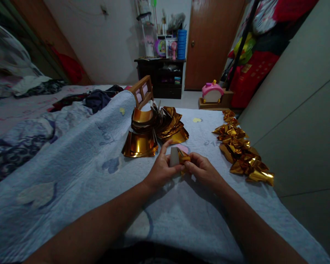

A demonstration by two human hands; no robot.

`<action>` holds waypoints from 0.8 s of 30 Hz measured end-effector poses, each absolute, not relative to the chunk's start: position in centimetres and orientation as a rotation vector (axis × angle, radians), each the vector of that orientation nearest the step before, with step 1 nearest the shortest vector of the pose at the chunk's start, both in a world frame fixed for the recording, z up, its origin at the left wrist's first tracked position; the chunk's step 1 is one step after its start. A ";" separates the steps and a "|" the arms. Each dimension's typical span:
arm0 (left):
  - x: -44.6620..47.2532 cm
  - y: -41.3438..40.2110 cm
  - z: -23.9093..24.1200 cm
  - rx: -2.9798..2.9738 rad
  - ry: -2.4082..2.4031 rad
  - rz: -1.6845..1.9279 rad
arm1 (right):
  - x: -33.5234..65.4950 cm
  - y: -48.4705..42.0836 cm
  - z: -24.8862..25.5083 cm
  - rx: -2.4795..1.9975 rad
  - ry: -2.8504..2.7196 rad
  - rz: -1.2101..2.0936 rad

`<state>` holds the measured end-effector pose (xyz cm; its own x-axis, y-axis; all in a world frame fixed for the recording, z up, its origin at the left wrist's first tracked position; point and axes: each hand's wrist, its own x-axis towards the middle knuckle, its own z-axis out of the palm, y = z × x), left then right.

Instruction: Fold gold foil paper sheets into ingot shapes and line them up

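Between my two hands, above the light blue quilt, is a piece of gold foil paper [175,157] with a pale grey back, partly folded. My left hand [162,165] grips its left side, thumb in front and index finger raised. At its right edge, my right hand [200,167] pinches a gold fold between thumb and fingers. Just beyond my hands lie fanned stacks of curved gold foil sheets [141,143]. To the right, a row of folded gold foil pieces [240,157] runs along the edge of the quilt.
The blue quilt [99,205] covers the surface and rises in a ridge on the left, beside rumpled bedding [30,128]. A wooden rail [143,91] stands behind the foil stacks. A pale cabinet wall [299,121] borders the right side. A pink toy [212,91] stands further back.
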<state>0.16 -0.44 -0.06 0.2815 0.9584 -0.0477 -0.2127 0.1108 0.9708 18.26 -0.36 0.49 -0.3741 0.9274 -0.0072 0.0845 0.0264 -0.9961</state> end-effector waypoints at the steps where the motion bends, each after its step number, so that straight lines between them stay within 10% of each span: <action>1: 0.3 -0.5 0.0 1.071 0.866 1.055 | 18.3 -0.3 0.4 -1.066 -1.563 1.437; 24: -1.1 0.7 0.3 1.236 0.873 0.903 | 19.8 0.1 0.0 -1.161 -1.544 1.496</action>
